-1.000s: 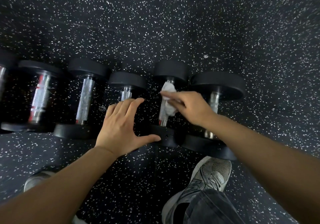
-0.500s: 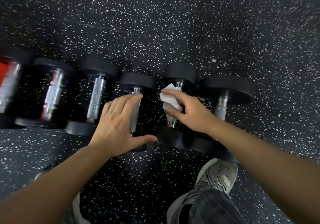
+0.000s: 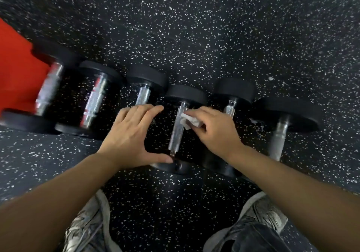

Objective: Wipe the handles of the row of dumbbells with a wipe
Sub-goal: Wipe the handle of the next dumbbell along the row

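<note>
"What had just changed?" asked the first.

"A second before, the right hand (image 3: pixel 216 133) had the crumpled white wipe (image 3: pixel 190 122) on the knurled steel handle (image 3: pixel 229 110) of the second black-ended dumbbell from the right. By this moment it had shifted one place left, to the third dumbbell's handle (image 3: pixel 177 129). That suggested one handle finished and the next begun."

"And the fingers?"

"The right fingers (image 3: pixel 196 111) pinched the wipe against the handle's upper part. The left hand (image 3: pixel 132 134) was spread flat, its thumb touching the near black weight (image 3: pixel 175 167), probably steadying it."

"Any containers?"

"None showed. Only the speckled black rubber floor (image 3: pixel 214 37), a red surface (image 3: pixel 15 64) at far left, and three handles further left, apparently unwiped."
</note>
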